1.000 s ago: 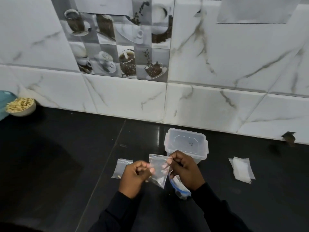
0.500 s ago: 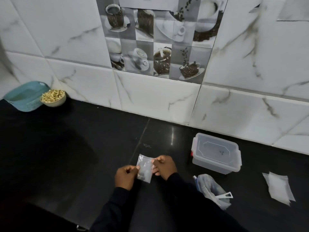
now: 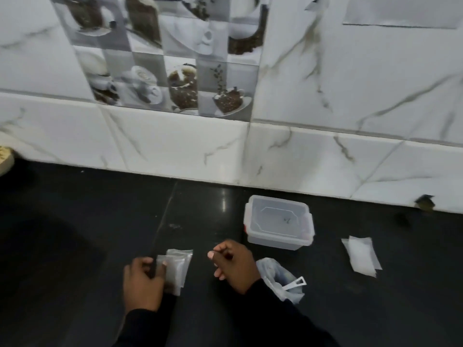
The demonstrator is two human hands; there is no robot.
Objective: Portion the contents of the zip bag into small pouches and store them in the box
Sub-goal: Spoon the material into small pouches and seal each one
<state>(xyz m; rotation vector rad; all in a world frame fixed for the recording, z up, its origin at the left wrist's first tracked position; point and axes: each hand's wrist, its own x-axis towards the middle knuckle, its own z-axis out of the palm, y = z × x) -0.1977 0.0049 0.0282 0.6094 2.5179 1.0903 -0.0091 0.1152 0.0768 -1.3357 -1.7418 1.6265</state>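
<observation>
**Marble wall, black tabletop: pouches sit under your left hand, box looks unfilled**

White marble-look wall tiles [image 3: 350, 83] back a glossy black tabletop [image 3: 75, 246]. The clear box [image 3: 279, 221] stands near the far edge, right of the middle. The zip bag [image 3: 275, 276] lies crumpled nearer you, just beside your right wrist, with a white plastic piece [image 3: 295, 284] poking out of it. A flat stack of spare pouches [image 3: 362, 256] lies well apart, toward the right edge.

Your left hand [image 3: 144, 284] pinches the small pouches [image 3: 178, 269] at their left side, with the thumb on top. They lie on the tabletop, left of the box and apart from it. Your right hand [image 3: 233, 264] hovers between them and the box, fingers loosely curled around nothing.

Watch these risks:
- The zip bag's mouth looks open, so a brush from your right sleeve could spill it.
- If the pouches are not sealed, lifting them by one side could tip out their contents.
- The thin film may slip on the slick surface.

Motion blur hides how many pouches overlap; I count two, unsurely. I cannot tell what fills them, nor whether they are closed. Whether the box's lid is on is unclear through the plastic. A bowl [image 3: 5, 159] is cut off at the far left edge.
</observation>
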